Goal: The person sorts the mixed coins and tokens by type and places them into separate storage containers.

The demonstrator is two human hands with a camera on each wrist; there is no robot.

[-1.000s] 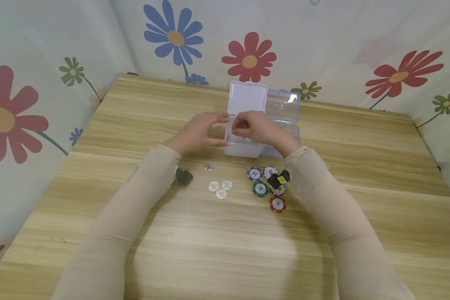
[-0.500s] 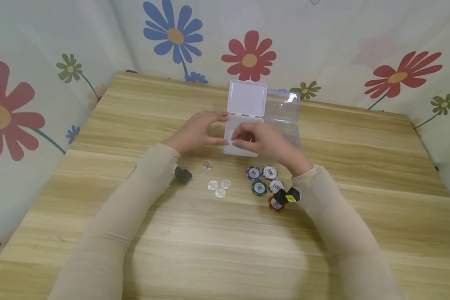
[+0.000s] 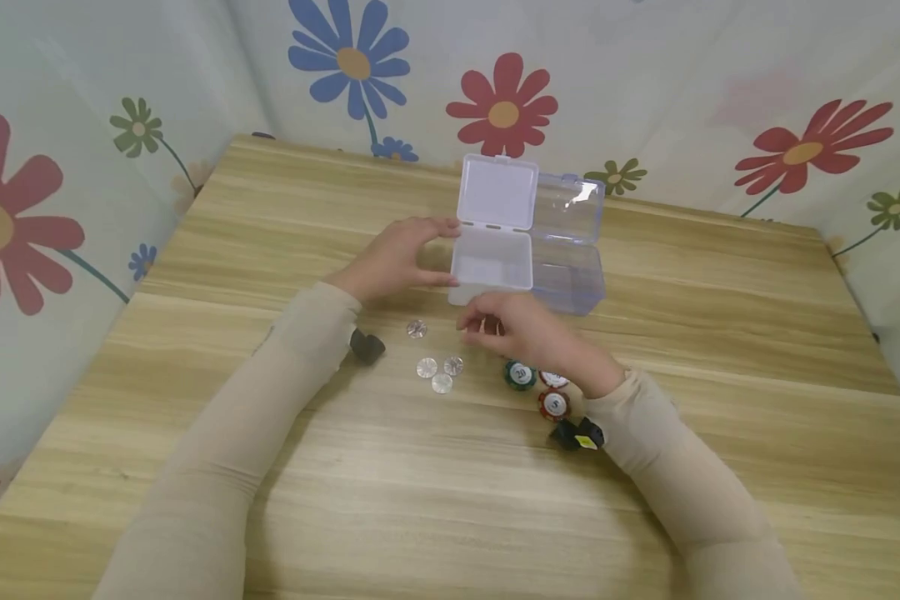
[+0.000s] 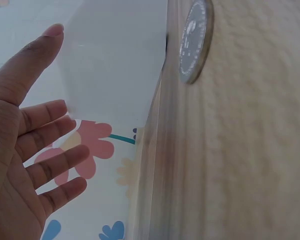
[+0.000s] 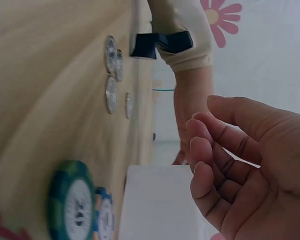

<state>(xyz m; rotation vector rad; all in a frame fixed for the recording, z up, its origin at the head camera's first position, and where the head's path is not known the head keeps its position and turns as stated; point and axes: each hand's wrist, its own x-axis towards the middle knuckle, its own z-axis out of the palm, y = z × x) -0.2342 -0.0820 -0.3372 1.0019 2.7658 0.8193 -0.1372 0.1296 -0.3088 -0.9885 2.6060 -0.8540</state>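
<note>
My left hand [image 3: 401,258] is at the left side of a white plastic box [image 3: 491,258], thumb near the front corner and fingers by the back. In the left wrist view its fingers are spread and relaxed beside the box. My right hand [image 3: 521,333] hovers just in front of the box, fingers loosely curled and, in the right wrist view, with nothing visible between them. Several silver coins [image 3: 442,383] lie left of it. Beneath and beside it lie poker chips, including a green one [image 3: 521,375] and a red one [image 3: 553,404]; a blue chip [image 5: 105,215] shows only in the right wrist view.
The white box's lid [image 3: 497,192] stands raised at the back. Against its right side is a clear bluish box [image 3: 567,279], its lid [image 3: 570,208] also up. All stand on a wooden table [image 3: 435,500], with a flowered curtain [image 3: 645,75] behind.
My right hand has come out from over the white box toward me, now covering some chips at the back of the group. My left hand has stayed at the box's side.
</note>
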